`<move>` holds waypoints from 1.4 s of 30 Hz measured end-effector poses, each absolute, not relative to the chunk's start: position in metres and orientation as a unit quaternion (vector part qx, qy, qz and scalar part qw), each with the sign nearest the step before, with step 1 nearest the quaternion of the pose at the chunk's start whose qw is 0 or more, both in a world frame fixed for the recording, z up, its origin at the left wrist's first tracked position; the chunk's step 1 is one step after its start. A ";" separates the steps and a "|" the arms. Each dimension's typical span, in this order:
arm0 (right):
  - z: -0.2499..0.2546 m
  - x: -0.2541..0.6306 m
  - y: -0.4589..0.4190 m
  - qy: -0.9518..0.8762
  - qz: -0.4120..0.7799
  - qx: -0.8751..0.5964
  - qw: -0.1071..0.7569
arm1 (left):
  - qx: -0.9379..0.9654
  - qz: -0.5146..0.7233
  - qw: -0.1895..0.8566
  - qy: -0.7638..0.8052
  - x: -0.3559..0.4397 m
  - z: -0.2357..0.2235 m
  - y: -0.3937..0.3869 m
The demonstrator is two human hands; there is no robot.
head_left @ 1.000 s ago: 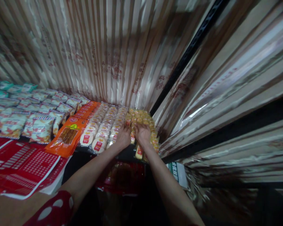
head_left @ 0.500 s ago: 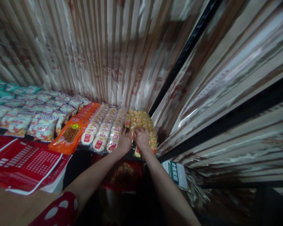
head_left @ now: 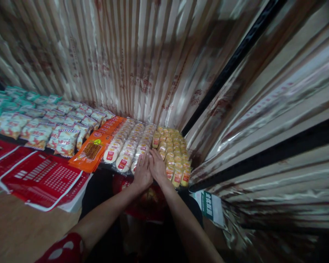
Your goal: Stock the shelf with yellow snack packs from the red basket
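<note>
My left hand (head_left: 143,174) lies with fingers stretched out at the front end of a row of wrapped round white crackers (head_left: 138,153). Right beside it, my right hand (head_left: 157,166) reaches forward with fingers extended, against the left side of the wrapped yellow snack rolls (head_left: 178,157). The two hands touch or nearly touch. No item shows in either one, though their undersides are hidden. A single yellow roll (head_left: 155,141) stands just past my right fingertips.
Orange snack packets (head_left: 94,148), white snack bags (head_left: 64,140) and green bags (head_left: 12,98) line the shelf leftward. Red printed sheeting (head_left: 46,179) hangs along its front. Striped plastic sheeting (head_left: 142,62) rises behind, and a dark post (head_left: 222,84) stands at the right corner.
My right hand has moved off the top of the yellow rolls to rest beside my left hand. The front ends of the yellow rows now show. The view has shifted slightly.
</note>
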State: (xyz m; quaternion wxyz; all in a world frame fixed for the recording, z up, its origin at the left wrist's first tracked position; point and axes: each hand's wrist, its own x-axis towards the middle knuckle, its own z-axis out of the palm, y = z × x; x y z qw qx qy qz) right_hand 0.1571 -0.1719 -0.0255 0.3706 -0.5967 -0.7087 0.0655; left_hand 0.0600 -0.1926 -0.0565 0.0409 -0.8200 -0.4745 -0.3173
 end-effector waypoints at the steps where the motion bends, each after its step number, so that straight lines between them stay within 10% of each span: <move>1: -0.029 0.151 -0.170 -0.707 0.080 -0.598 0.369 | -0.820 -0.320 0.048 -0.472 0.053 -0.058 -0.193; 14: -0.038 0.118 -0.124 -0.674 0.104 -0.687 0.251 | -0.838 -0.306 0.066 -0.446 0.013 -0.061 -0.182; 42: -0.039 0.114 -0.099 -0.623 0.127 -0.715 0.290 | -0.825 -0.333 0.056 -0.453 0.013 -0.071 -0.174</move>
